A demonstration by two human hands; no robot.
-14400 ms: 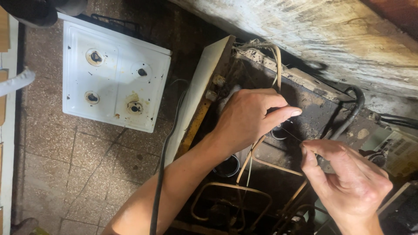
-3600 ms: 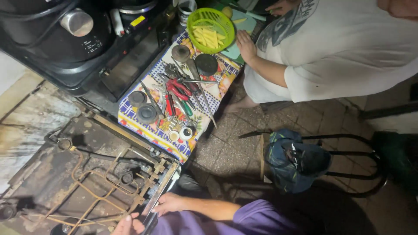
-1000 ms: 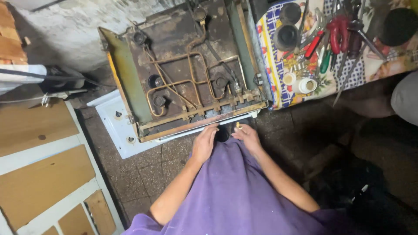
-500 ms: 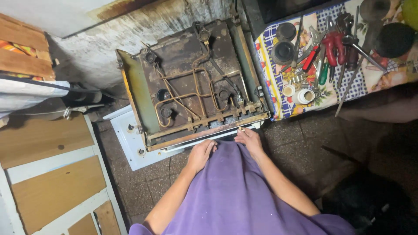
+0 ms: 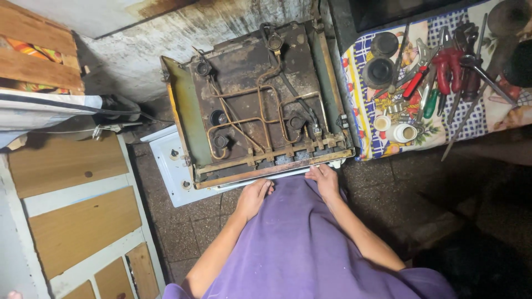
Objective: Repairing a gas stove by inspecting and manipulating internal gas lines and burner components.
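Stove: rusty open gas cooker chassis with copper pipes [image 5: 260, 105] sits on floor | left hand [image 5: 254, 196] loosely curled, empty, at front rail | right hand [image 5: 325, 180] flat on rail, gripping nothing | advice: brace both hands evenly | patterned cloth with tools [image 5: 443, 72] lies alongside.

The scene is lit evenly from above, brightest on the stove [image 5: 260, 99] and far wall [image 5: 183, 33]. The near right floor [image 5: 471, 232] is lost in deep shadow. Focus is held throughout.
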